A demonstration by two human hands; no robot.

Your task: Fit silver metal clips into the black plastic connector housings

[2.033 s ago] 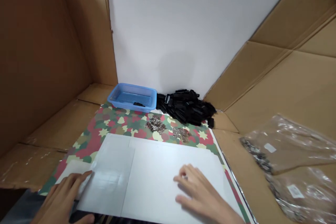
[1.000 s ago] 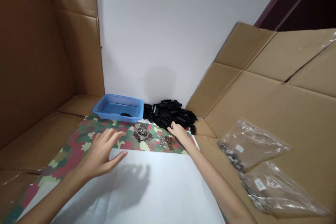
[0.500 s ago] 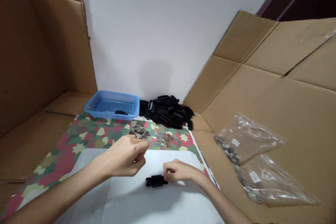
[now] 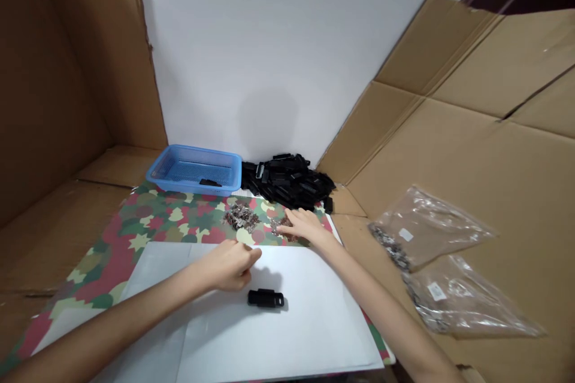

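Observation:
A black plastic part (image 4: 266, 298) lies on the white sheet (image 4: 278, 347), with neither hand touching it. Above and left of it, my left hand (image 4: 236, 264) is closed, its fingertips pinched together; what they hold, if anything, is too small to name. My right hand (image 4: 302, 225) reaches over the pile of small shiny pieces (image 4: 277, 225), fingers spread and touching or just above them. To the left of that pile sits a heap of small metal parts (image 4: 241, 217).
A blue basket (image 4: 157, 176) with a black part inside stands at the back left. Beside it is a large heap of black parts (image 4: 291, 182). Clear plastic bags (image 4: 431, 227) lie on cardboard at the right. Cardboard walls (image 4: 67, 72) rise on both sides.
My right hand has left the black part and moved up to the shiny pieces, its fingers opening. My left hand has shifted slightly down. The black part now lies free.

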